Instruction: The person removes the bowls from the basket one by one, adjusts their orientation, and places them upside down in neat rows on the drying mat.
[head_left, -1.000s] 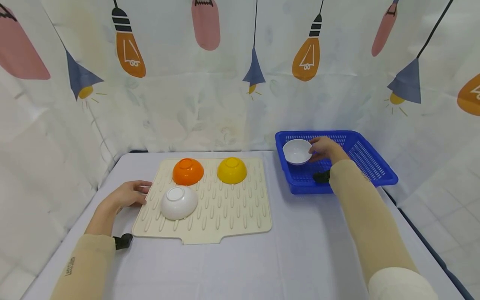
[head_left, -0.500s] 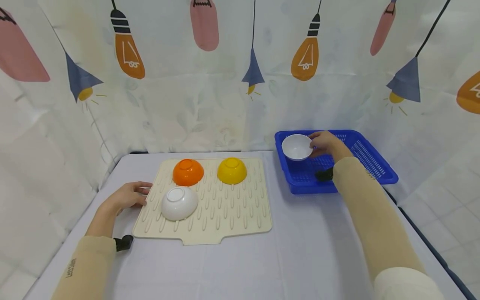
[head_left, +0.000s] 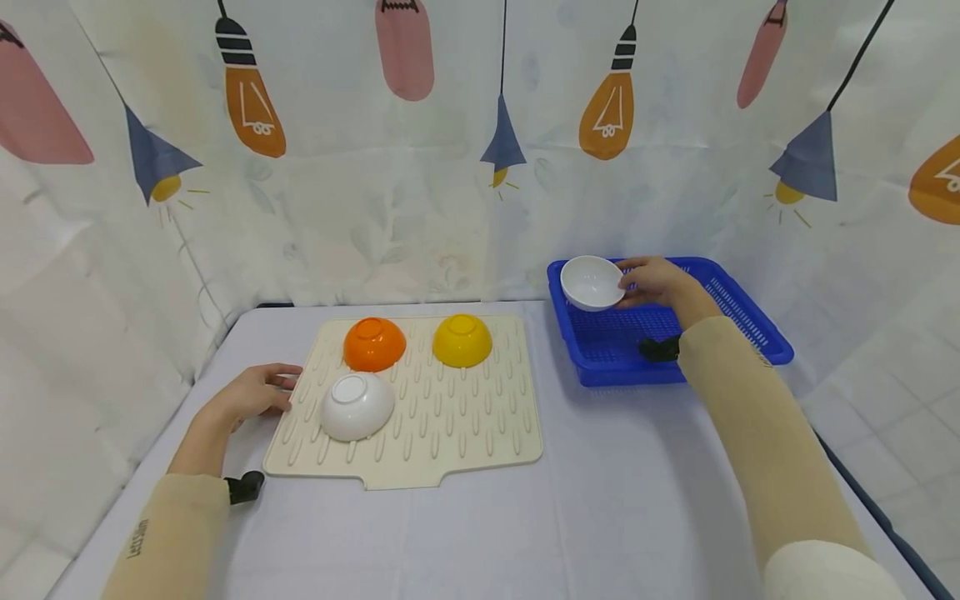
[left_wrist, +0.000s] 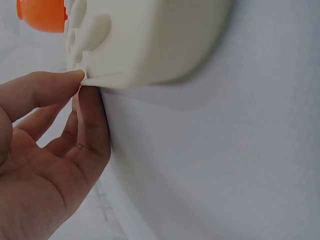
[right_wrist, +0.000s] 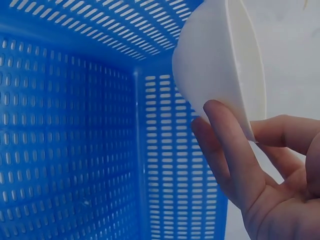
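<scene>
My right hand (head_left: 654,282) pinches the rim of a small white bowl (head_left: 591,282) and holds it tilted above the far left corner of the blue basket (head_left: 738,321). In the right wrist view the bowl (right_wrist: 220,65) sits between thumb and fingers (right_wrist: 227,145) over the basket's slotted wall (right_wrist: 75,125). My left hand (head_left: 251,392) rests at the left edge of the cream drying mat (head_left: 450,433); in the left wrist view its fingers (left_wrist: 87,120) touch the mat's edge (left_wrist: 145,45). On the mat lie upside down an orange bowl (head_left: 373,342), a yellow bowl (head_left: 462,340) and a white bowl (head_left: 357,405).
The grey-white table (head_left: 600,517) is walled on three sides by a curtain printed with light bulbs (head_left: 450,183). The basket stands at the back right, close to the table's right edge. Bare tabletop lies in front of the mat and basket.
My right hand has lifted the white bowl up and slightly back, from inside the basket to above its rim. The left hand and the mat's bowls have stayed put.
</scene>
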